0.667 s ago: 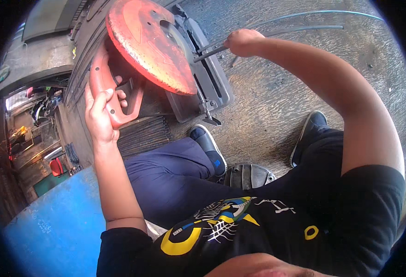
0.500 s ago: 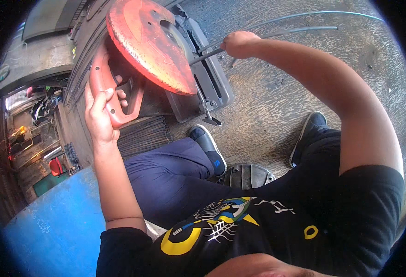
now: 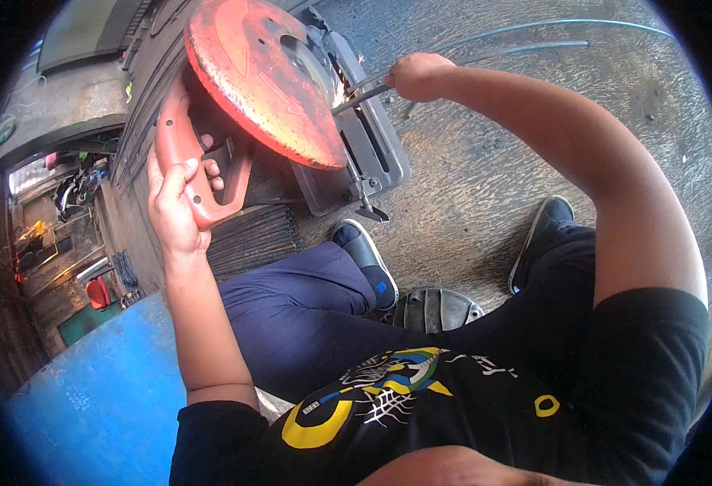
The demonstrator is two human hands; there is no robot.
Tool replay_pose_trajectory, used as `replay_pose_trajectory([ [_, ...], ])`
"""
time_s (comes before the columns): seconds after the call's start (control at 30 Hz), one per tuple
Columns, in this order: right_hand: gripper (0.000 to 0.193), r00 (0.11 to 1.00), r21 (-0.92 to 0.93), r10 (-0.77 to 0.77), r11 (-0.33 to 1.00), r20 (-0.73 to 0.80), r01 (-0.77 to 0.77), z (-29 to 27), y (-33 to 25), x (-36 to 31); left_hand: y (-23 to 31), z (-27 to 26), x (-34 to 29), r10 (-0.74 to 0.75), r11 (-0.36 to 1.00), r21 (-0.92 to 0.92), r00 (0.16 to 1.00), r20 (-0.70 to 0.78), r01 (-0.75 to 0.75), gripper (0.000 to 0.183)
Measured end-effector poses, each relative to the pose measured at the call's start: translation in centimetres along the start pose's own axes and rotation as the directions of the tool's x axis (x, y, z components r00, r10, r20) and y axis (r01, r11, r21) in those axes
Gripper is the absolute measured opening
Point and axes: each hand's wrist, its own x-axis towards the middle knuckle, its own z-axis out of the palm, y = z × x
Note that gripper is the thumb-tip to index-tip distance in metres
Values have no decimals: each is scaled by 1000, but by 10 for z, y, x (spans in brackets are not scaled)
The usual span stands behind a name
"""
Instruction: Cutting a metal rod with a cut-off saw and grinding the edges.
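My left hand [image 3: 179, 198] is wrapped round the red D-shaped handle [image 3: 176, 134] of a chop saw, whose worn orange-red guard [image 3: 263, 89] covers most of the disc [image 3: 303, 61]. Below it lies the grey saw base [image 3: 372, 150] with a clamp screw [image 3: 367, 190] at its near end. My right hand [image 3: 420, 77] is closed on a thin metal rod [image 3: 364, 98], which reaches under the guard's edge. Sparks [image 3: 340, 87] show where the disc meets the rod. The exact contact point is partly hidden by the guard.
Long thin rods [image 3: 526, 53] stretch off to the right. A bundle of dark rods [image 3: 255, 239] lies near my left leg. A ribbed dark metal object [image 3: 435, 310] sits between my shoes [image 3: 364, 255]. At left are a blue surface [image 3: 101, 397] and a cluttered shelf area [image 3: 64, 251].
Bright sparks now show at the rod beside the disc; none showed earlier. The guard and handle have dipped very slightly. My right hand stays nearly in place.
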Motion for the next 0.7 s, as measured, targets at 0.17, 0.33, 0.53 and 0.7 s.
replay_pose_trajectory([
  [0.17,40,1000,-13,-28,1000,-14,27,-2,-1,1,1,2,-1,-3,1000,16,1000,-17,3,53],
  [0.33,39,999,-24,-49,999,-8,49,-7,-1,-2,1,2,-1,3,1000,-14,1000,-6,-3,54],
  [0.53,39,998,-33,-36,999,-49,34,-9,-1,-1,0,0,0,0,1000,-20,1000,7,1,54],
  [0.7,41,999,-25,20,999,-25,-21,-10,-2,-5,0,-1,0,-3,1000,-15,1000,9,3,54],
])
